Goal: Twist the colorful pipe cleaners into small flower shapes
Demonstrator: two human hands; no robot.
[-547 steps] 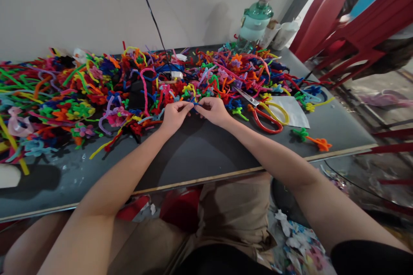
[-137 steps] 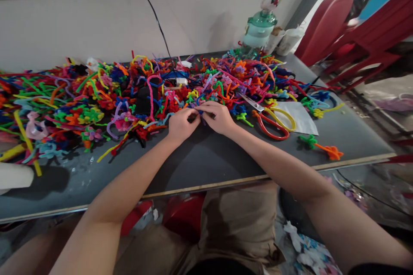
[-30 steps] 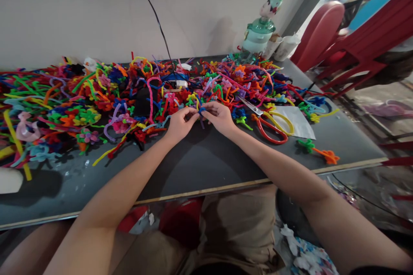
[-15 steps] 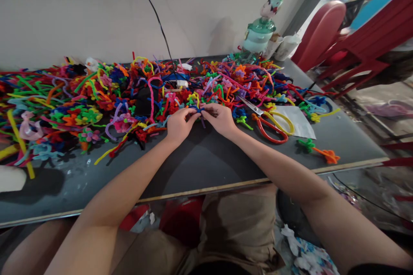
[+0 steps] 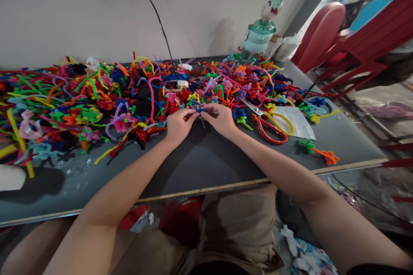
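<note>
Between the fingertips of both hands is a small blue pipe-cleaner piece (image 5: 199, 109), with a purple strand poking out below it. My left hand (image 5: 180, 125) pinches it from the left. From the right, my right hand (image 5: 220, 118) pinches the same piece, thumb and forefinger close to the left fingertips. The piece's exact shape is partly hidden by the fingers. Right behind the hands lies a long heap of colourful pipe cleaners and pipe-cleaner flowers (image 5: 121, 122). Scissors (image 5: 272, 128) with one red and one yellow handle rest to the right of my right hand.
A white plastic bag (image 5: 298, 122) lies beside the scissors. Near the table's front right is a green-and-orange flower piece (image 5: 329, 156). A green-lidded bottle (image 5: 258, 36) and paper cups (image 5: 287, 47) stand at the back right. Red chairs (image 5: 371, 47) are beyond the table.
Both hands stay in nearly the same place. The fingers have shifted slightly around the blue pipe-cleaner piece, and more blue shows between the fingertips.
</note>
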